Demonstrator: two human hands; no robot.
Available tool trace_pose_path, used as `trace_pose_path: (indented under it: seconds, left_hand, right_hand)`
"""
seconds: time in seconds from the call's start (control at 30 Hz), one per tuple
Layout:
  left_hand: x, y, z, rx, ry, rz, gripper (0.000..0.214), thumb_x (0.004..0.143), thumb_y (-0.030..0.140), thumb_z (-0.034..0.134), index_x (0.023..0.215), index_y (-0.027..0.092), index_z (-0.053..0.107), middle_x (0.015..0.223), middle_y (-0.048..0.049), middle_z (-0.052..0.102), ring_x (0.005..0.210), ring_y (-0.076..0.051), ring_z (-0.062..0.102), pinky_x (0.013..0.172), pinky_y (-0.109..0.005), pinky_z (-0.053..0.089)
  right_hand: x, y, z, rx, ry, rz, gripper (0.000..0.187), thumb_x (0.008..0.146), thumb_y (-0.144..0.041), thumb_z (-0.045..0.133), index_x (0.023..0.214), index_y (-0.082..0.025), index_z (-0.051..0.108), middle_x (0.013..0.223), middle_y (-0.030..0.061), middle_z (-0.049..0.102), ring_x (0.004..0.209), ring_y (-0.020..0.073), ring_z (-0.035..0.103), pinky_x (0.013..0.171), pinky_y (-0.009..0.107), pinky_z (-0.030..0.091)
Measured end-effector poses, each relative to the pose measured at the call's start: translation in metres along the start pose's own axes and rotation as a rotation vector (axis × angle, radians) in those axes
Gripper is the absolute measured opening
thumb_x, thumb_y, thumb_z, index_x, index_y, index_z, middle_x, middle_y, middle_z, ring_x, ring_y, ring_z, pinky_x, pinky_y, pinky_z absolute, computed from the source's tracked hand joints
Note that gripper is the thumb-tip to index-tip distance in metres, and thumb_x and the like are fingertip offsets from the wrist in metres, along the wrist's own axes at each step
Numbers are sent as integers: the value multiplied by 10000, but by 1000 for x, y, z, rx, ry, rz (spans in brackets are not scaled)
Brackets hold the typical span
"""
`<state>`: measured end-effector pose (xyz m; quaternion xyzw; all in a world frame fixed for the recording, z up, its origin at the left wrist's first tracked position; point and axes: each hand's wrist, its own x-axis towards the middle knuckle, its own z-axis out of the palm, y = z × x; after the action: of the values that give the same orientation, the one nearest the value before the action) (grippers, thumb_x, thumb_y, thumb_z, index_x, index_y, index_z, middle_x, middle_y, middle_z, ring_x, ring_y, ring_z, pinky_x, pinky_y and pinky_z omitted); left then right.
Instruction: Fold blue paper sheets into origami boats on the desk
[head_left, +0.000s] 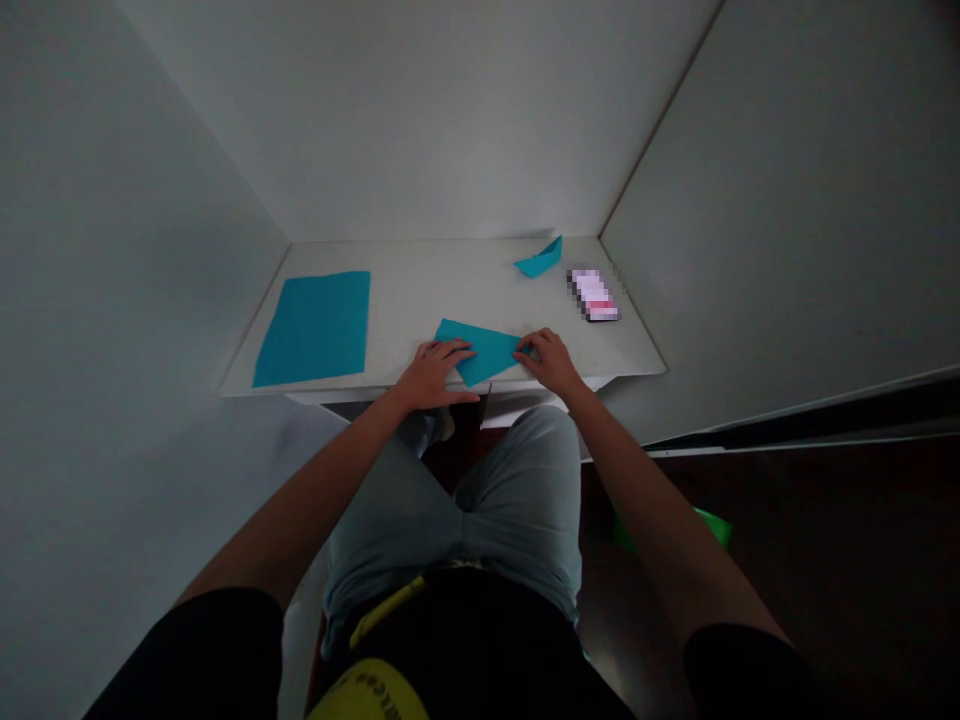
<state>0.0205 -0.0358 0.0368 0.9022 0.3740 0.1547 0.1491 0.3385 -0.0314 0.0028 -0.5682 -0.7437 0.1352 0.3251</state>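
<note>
A folded sheet of blue paper point(491, 352) lies flat near the front edge of the white table, its shape tapering to the right. My left hand point(439, 375) rests on its left part with fingers stretched out and the thumb apart, toward the table's edge. At the right tip, my right hand point(546, 357) pinches the paper between thumb and fingers. Behind and to the right sits a folded blue paper boat point(540, 262), apart from both hands.
At the left of the white table point(442, 270) lies a larger blue sheet of paper point(319, 328). A phone point(594, 294) with a lit, blurred screen lies at the right. White walls enclose the table on the left, back and right. Something green point(714, 525) is on the dark floor.
</note>
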Motion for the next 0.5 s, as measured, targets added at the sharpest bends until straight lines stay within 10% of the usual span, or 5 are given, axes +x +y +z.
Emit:
trace_pose_path:
  seconds: [0.5]
  left_hand:
    - [-38,-39,-18,-7,39,-3,496,978,423,763,1458,313,707,1489,-74,704,1360,-329,561,1150,-512,365]
  right_hand:
    - [11,14,-14,181,-153,-83,335,979,-466,743,1229,-258,821,1052,89,622,920,253,639,911,451,585]
